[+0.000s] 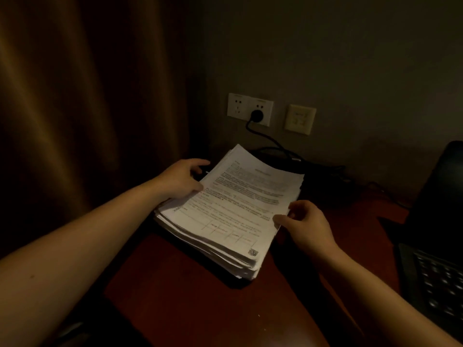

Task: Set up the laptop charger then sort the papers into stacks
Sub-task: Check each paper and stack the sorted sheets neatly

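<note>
Bench (200,309) with papers (238,209) angled away-rightward, flanked: left hand (180,179) grips one long edge, right hand (305,221) pinches the other.

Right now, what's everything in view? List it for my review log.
paper stack: one, white printed sheets, desk centre
plug: one, black, in the right outlet of the white socket plate
cable: one, black, from plug down behind the stack
wall plate: one, beige, right of the socket plate
laptop: one, black, open, right edge
desk: one, reddish-brown
curtain: one, brown, left
hands: two, bare; left hand grips the stack's left edge, right hand pinches its right edge
</note>
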